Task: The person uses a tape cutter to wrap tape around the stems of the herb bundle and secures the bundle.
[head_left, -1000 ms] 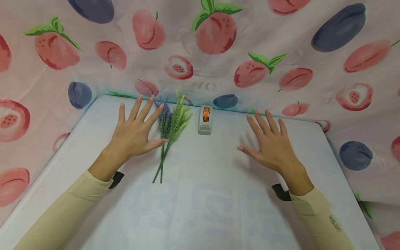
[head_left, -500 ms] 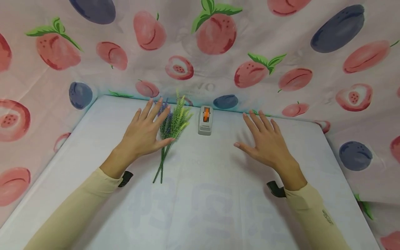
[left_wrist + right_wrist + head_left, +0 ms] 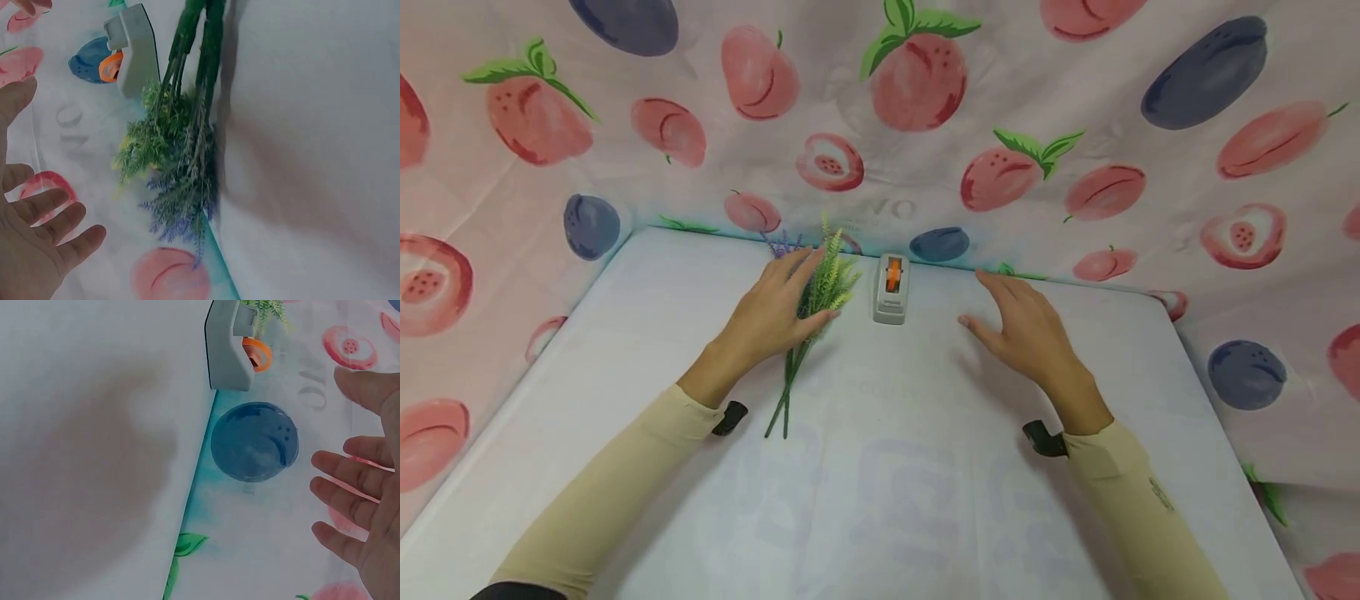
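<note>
Vs. a second ago: left hand (image 3: 766,312) has slid right and now hovers over the flower heads, fingers drawn closer together, thumb apart, gripping nothing. Right hand (image 3: 1028,329) has come slightly inward, fingers also closer, thumb apart, holding nothing, right of the grey plastic holder with the orange ring (image 3: 890,308). Holder and flowers unmoved.

Purple lavender-like sprig (image 3: 782,243) and yellow-green feathery sprig (image 3: 833,282) lie near the back edge, left of the holder, green stems crossed toward the person.

Surface: white tabletop (image 3: 917,508), faint mirrored print showing. Behind and at both sides: pale pink wrinkled sheet (image 3: 700,192) with red peaches, dark-blue plums.

Textures: sprigs bushy, stems thin; holder smooth, elongated, slotted top. Sleeves (image 3: 643,471) beige fabric.
</note>
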Tool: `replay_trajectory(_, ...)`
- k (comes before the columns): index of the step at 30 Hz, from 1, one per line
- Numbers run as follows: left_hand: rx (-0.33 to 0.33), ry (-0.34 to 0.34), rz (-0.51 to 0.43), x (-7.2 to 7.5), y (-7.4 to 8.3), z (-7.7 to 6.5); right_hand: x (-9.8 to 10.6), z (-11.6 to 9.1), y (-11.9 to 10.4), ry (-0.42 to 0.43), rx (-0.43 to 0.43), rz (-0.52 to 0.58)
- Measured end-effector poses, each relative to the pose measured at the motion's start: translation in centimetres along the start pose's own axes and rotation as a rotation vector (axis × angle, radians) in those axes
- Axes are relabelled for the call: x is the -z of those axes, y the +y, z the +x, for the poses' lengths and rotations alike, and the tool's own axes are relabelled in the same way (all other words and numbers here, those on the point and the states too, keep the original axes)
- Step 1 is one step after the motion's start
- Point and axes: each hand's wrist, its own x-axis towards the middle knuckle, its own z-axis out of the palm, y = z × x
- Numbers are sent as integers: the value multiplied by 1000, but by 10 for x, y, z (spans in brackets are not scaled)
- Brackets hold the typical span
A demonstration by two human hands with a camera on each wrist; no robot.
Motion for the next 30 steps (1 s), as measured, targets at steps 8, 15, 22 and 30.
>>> replay_trajectory(8, 93, -33, -207, -9, 3, 19, 2, 13, -4, -17, -50, 59)
replay_trajectory(15, 147, -85, -466, -18, 5, 33, 0, 23, -5, -40, -85, 92)
replay_trajectory(22, 261, -142, -680, -29, 7, 44, -1, 29, -4, -27, -78, 109)
replay_trajectory(30, 390, -136, -886, -48, 9, 58, -4, 36, -2, -52, -114, 126)
